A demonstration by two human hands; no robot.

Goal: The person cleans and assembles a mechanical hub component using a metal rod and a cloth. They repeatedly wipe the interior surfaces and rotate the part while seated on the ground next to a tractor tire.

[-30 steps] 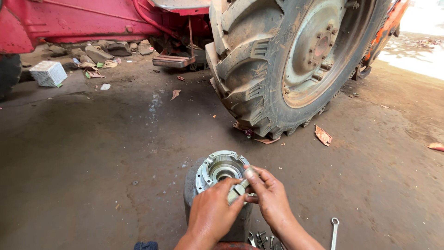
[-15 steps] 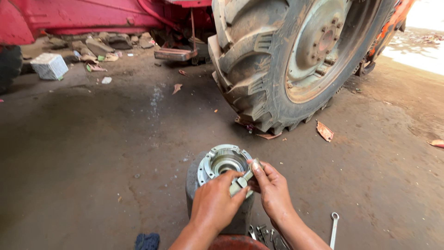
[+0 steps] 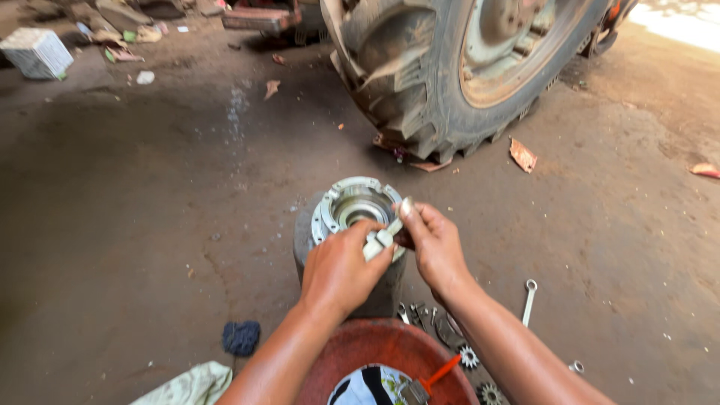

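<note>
Gripping a small pale metal part (image 3: 380,241) together, left hand (image 3: 341,270) and right hand (image 3: 433,244), over a round metal hub (image 3: 346,204), tractor tyre (image 3: 420,82) beyond, spanner (image 3: 529,300) on the floor (image 3: 135,225).

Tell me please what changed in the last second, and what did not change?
The view tipped downward: the tractor tyre and the white box slid toward the top edge, and a red bowl and small gears came into sight at the bottom. Both hands stayed together over the metal hub: the left hand and right hand still hold a small pale part. The spanner lies where it was.
</note>
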